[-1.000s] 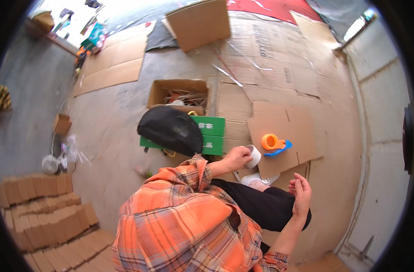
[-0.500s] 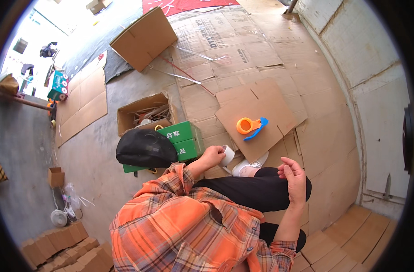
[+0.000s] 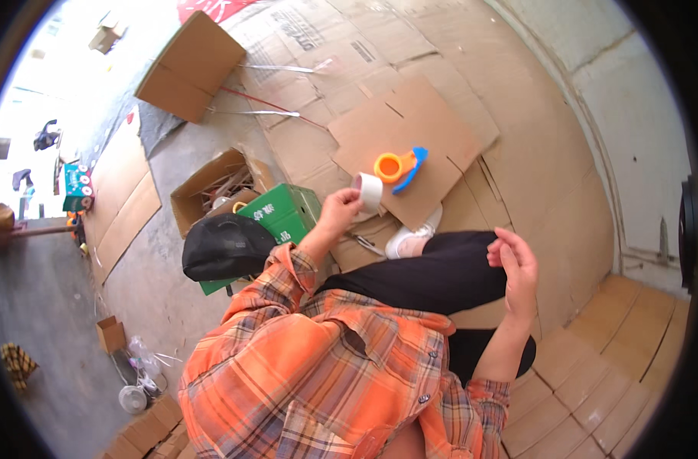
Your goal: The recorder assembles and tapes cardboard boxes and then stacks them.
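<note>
My left hand point(image 3: 340, 212) grips a roll of white tape point(image 3: 372, 193) by its rim. Just beyond the roll, an orange and blue tape dispenser point(image 3: 402, 166) lies on a flat brown cardboard sheet point(image 3: 443, 145) that has slots cut in it. My right hand point(image 3: 517, 264) is raised above my knee, its fingers loosely bent and apart, holding nothing. Below the tape, a thin metal tool point(image 3: 366, 244), perhaps scissors, rests near my white shoe point(image 3: 415, 237).
To the left stand a green box point(image 3: 286, 214), a black rounded cushion point(image 3: 225, 249) and an open carton point(image 3: 211, 187) of scraps. A folded cardboard piece point(image 3: 192, 67) is farther off. Stacked cartons point(image 3: 594, 382) fill the lower right, beside a pale wall point(image 3: 632, 130).
My left hand has lifted the tape roll away from my shoe, up toward the dispenser. The view has shifted, and my right hand stays raised and empty.
</note>
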`<state>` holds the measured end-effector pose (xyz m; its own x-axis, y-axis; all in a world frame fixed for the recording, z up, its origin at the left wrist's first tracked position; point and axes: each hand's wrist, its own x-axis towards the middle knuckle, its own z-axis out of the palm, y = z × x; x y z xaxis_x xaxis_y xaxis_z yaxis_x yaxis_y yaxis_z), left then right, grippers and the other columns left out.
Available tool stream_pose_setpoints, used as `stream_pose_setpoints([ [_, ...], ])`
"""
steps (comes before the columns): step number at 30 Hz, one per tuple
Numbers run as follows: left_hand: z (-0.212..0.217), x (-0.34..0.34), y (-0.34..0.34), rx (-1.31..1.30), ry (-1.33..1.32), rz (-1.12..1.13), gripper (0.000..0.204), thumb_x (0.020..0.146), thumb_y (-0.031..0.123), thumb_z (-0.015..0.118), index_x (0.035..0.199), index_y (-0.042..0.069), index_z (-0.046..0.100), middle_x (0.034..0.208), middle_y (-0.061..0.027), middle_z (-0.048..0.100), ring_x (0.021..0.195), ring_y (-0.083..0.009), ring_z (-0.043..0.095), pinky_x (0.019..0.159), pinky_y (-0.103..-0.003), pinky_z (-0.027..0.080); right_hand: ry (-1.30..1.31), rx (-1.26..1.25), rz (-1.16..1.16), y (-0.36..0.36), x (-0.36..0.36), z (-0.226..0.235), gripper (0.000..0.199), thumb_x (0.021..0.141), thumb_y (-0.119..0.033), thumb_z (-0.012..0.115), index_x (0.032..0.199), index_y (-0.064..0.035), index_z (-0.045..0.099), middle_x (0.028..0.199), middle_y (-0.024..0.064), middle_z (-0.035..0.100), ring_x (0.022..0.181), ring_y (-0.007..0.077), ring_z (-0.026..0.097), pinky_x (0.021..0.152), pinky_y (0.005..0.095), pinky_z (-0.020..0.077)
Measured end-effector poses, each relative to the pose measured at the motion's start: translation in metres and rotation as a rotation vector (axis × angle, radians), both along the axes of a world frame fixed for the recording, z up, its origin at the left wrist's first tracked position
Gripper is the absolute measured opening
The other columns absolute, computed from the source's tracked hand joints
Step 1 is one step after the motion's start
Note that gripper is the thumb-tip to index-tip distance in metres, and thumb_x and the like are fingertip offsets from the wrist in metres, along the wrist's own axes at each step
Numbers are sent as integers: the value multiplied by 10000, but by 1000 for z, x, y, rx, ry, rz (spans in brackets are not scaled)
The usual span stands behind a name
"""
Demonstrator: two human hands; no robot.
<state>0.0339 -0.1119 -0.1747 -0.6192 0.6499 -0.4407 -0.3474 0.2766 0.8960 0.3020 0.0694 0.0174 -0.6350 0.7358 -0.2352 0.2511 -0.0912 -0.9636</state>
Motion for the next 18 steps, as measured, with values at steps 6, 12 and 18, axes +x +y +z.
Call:
stream_pose_setpoints([
  [6, -2, 31, -3, -122, 134, -176, 165, 748, 79, 644, 893, 7, 676, 753, -71, 658, 691, -137, 607, 646, -302, 499, -7, 6, -87, 0, 16, -3, 269, 954, -155, 506, 1153, 10, 579, 876, 24, 597, 747, 80, 548, 682, 213, 464],
  [12, -10, 42, -19, -245, 393, -486, 188, 772, 136, 630, 925, 30, 657, 783, -128, 662, 729, -222, 637, 678, -341, 501, 36, -13, -59, -3, 3, 5, 272, 947, -165, 527, 1151, 8, 579, 870, 24, 600, 740, 77, 551, 675, 208, 468],
  [18, 13, 45, -14, -433, 533, -750, 217, 805, 180, 536, 942, 68, 662, 869, -182, 661, 820, -354, 635, 727, -431, 499, 72, 10, -58, 1, 9, 2, 268, 947, -166, 527, 1146, 3, 584, 865, 26, 602, 736, 82, 555, 671, 213, 474],
])
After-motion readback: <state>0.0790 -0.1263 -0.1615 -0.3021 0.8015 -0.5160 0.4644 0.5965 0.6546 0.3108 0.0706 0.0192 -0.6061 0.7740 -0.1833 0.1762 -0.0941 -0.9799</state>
